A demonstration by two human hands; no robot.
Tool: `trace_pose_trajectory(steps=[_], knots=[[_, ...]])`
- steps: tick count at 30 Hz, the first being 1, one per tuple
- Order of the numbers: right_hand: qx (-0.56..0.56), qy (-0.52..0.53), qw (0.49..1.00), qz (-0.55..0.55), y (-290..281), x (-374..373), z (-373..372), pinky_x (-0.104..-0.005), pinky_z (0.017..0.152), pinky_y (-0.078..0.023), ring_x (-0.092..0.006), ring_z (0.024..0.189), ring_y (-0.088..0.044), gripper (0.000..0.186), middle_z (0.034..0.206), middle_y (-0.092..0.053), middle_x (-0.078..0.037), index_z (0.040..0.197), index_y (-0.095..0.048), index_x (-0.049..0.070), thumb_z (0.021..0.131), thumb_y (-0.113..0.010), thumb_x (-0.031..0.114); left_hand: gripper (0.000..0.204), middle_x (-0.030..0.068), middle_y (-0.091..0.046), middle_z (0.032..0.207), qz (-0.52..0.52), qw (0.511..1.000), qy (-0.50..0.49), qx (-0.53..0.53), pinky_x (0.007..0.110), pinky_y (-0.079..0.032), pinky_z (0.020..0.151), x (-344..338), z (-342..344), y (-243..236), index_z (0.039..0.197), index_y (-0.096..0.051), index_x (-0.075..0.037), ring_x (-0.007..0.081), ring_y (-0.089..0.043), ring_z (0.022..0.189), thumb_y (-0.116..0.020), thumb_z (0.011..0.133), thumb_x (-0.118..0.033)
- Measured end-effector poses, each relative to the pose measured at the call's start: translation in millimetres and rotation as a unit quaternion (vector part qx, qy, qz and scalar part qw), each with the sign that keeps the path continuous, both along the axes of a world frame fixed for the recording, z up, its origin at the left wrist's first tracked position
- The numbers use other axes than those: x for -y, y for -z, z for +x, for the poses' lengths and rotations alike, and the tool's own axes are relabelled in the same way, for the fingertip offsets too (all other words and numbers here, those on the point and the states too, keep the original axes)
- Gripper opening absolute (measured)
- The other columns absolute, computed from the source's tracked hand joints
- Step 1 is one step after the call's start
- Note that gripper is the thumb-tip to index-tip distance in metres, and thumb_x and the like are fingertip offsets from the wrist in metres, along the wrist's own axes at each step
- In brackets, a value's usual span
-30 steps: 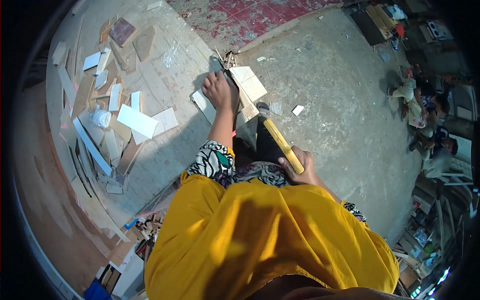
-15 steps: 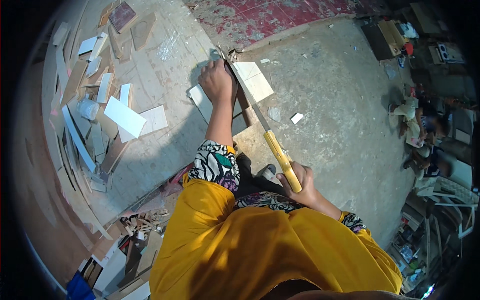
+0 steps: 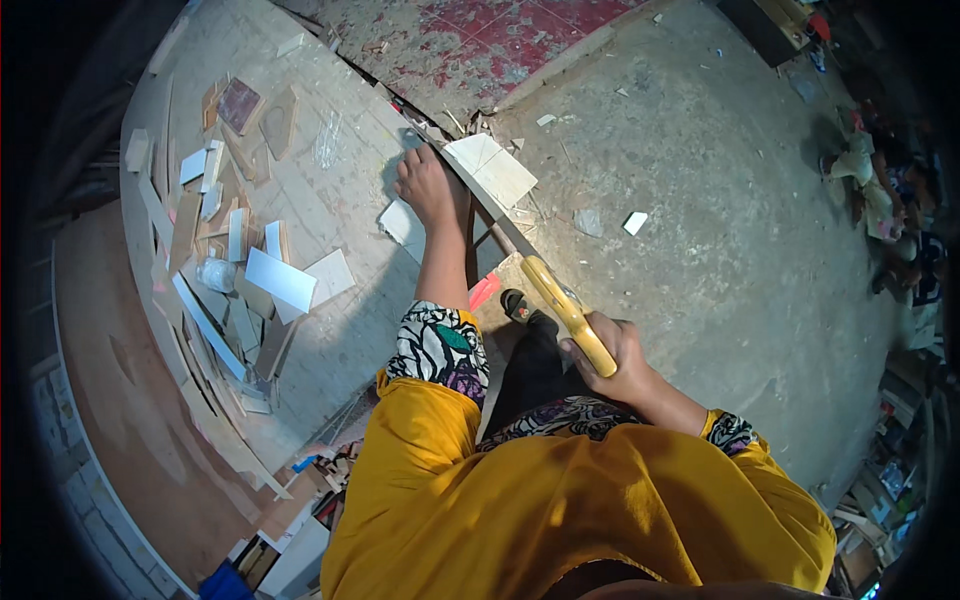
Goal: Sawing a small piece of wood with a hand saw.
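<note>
My right hand (image 3: 615, 350) is closed round the yellow handle (image 3: 555, 295) of a handsaw at lower centre right. Its long metal blade (image 3: 490, 210) runs up and left across pale board (image 3: 492, 165) at the work surface's edge. My left hand (image 3: 432, 185) grips the board just left of the blade, fingers curled over it; what lies under the palm is hidden. Another white piece (image 3: 400, 225) lies beside my left wrist. Below the boards my sandaled foot (image 3: 515, 305) shows on the floor.
Several white and wooden offcuts (image 3: 280, 275) cover the left work surface (image 3: 340, 220). A small white piece (image 3: 635, 223) lies on the concrete floor (image 3: 730, 280). A raised red floor (image 3: 510, 40) is beyond. People (image 3: 890, 210) sit at far right among clutter. More scraps lie at lower left.
The saw and my right hand moved back toward my body, then slightly forward again. My left hand stays on the board. The view has shifted, and my sandaled foot shows more clearly.
</note>
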State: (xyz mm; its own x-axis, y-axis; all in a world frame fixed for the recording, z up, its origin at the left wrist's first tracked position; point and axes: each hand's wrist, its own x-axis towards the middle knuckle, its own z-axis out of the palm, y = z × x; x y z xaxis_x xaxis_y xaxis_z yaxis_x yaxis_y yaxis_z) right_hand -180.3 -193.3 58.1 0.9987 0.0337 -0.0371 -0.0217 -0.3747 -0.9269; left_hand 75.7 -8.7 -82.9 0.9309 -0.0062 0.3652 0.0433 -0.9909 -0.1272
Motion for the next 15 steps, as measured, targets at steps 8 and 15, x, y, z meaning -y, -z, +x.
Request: trace_pose_trajectory(steps=[8,15], knots=[[-0.022,-0.008,1.0,-0.019,-8.7,-2.4,12.8,-0.041,0.047,-0.044,-0.0388,0.054,-0.056,0.027,0.058,-0.052,-0.017,0.076,-0.049,0.004,0.081,-0.07,0.019,0.015,-0.0001,-0.055,0.102,0.009,1.0,-0.006,-0.019,0.041,-0.054,0.067,-3.2,5.4,-0.7,0.103,-0.052,-0.015,0.0201,-0.056,0.099,-0.047,0.089,-0.012],[0.021,-0.023,0.999,-0.03,9.8,6.1,3.9,-0.042,0.048,-0.044,-0.0389,0.055,-0.057,0.024,0.062,-0.054,-0.018,0.078,-0.05,0.004,0.081,-0.07,0.019,0.01,-0.0015,-0.056,0.095,0.015,0.999,-0.029,-0.013,0.043,-0.05,0.072,-4.2,4.7,2.4,0.097,-0.054,-0.014,0.0177,-0.057,0.097,-0.05,0.088,-0.017]])
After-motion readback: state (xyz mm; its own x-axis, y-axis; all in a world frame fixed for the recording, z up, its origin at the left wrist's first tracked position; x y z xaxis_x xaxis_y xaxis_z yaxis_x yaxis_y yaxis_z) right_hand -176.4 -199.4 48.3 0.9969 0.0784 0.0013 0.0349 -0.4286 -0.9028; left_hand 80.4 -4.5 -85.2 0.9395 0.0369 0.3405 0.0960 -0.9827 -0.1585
